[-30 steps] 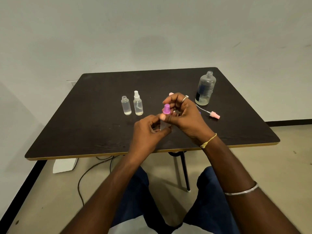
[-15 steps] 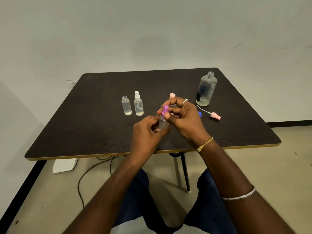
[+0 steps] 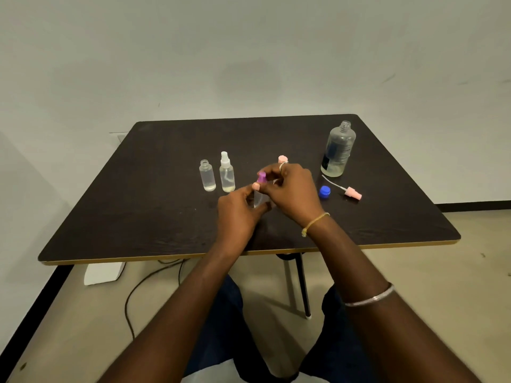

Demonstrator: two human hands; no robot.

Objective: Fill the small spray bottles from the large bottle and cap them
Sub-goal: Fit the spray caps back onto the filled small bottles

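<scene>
I see the small clear plastic spray bottle (image 3: 258, 199) lower now than a second ago: it has come down from mid-air to just above the dark wooden desk (image 3: 154, 217), near its front middle. My left hand (image 3: 237, 214) has its fingers closed round the bottle's body, and my right hand (image 3: 290, 189) pinches the purple spray cap (image 3: 261, 177) on its neck. A second ago the cap sat higher, with the right hand above it; now that hand has turned over it, so I judge the cap is being screwed home, though I cannot tell whether it is tight.

The blue screw cap (image 3: 324, 191) shows now that the right hand has shifted. Unchanged are the open small clear bottle (image 3: 207, 175), the white-capped spray bottle (image 3: 227, 172), the large clear bottle (image 3: 338, 149), and the loose pink spray head (image 3: 352, 193) still waiting.
</scene>
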